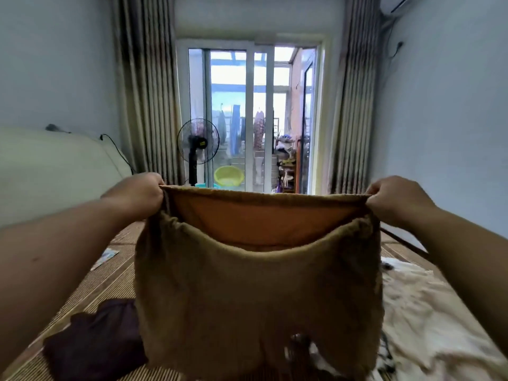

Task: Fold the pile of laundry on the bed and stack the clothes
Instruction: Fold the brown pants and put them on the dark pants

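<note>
Left hand (137, 195) pinches one end of the brown fleece shorts' (255, 292) waistband, fingers curled tight; right hand (395, 200) pinches the other end likewise; the shorts hang stretched between them, above the bed (110, 273); a dark garment (93, 342) lies below the left hand; pale laundry (428, 320) below the right.

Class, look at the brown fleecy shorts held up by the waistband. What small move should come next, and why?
Probably bring the left hand and right hand together, folding the brown fleecy shorts in half lengthwise. Each hand pinches one waistband corner, and the shorts hang spread open and unfolded above the woven mat, so halving them in the air seems the easiest start.
</note>
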Tool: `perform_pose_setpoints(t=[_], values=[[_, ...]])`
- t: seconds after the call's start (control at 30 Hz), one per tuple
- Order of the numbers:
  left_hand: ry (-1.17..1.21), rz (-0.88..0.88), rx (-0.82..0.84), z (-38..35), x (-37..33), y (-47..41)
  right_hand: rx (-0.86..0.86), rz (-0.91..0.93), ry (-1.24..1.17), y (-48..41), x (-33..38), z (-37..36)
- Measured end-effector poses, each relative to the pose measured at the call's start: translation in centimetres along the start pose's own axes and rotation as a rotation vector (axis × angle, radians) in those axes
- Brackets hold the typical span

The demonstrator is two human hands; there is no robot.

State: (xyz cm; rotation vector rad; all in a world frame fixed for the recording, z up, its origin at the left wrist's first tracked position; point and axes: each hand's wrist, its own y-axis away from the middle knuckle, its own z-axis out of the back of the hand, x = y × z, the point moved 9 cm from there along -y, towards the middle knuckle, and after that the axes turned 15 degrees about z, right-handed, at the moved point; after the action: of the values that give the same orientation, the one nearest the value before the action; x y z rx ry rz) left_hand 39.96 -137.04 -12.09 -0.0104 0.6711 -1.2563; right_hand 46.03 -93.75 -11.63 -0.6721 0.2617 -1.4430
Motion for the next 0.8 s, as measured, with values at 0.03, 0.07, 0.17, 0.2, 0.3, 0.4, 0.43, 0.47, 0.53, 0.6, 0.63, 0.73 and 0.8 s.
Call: perform_pose_setpoints(t=[0.03,0.07,0.17,0.2,0.3,0.4,0.43,0.47,0.53,0.6,0.63,0.73,0.8], values=[[-0.025,0.014,0.001,1.0,0.7,0.6,0.034,-0.032,0.024,1.0,-0.4,0.4],[-0.052,0.031,0.010,1.8,1.3,1.1,0.050,-0.075,0.014,1.8,-1.0,0.6],[-0.036,0.142,0.121,2.2,3.2,3.7,0.117,-0.239,-0.345,4.8,-1.1,0.4],[0.042,0.207,0.204,1.8,4.0,4.6,0.131,-0.283,-0.473,5.5,-0.7,0.3],[0.393,0.412,0.448,0.3,6.1,6.5,0.122,-0.314,-0.665,6.3,0.8,0.7],[0.695,0.529,0.624,-0.5,6.2,8.4,0.111,-0.316,-0.800,6.1,1.8,1.1],[0.822,0.563,0.674,-0.6,6.0,8.9,0.098,-0.322,-0.834,6.1,2.0,1.5],[0.938,0.580,0.725,-0.7,5.6,9.6,0.076,-0.334,-0.875,6.1,1.9,1.9],[1.143,0.592,0.830,-0.7,4.9,10.8,0.036,-0.353,-0.954,6.2,1.9,2.6],[1.272,0.562,0.936,-0.4,4.1,11.9,0.026,-0.356,-0.984,6.5,1.8,3.4],[1.261,0.524,0.963,-0.1,3.8,12.4,0.032,-0.352,-0.984,6.6,1.7,3.6],[1.049,0.407,0.907,-0.1,3.5,12.8,0.019,-0.357,-1.025,7.3,1.4,4.1],[0.880,0.327,0.825,-0.3,3.5,12.7,-0.033,-0.375,-1.086,7.6,1.0,4.4]])
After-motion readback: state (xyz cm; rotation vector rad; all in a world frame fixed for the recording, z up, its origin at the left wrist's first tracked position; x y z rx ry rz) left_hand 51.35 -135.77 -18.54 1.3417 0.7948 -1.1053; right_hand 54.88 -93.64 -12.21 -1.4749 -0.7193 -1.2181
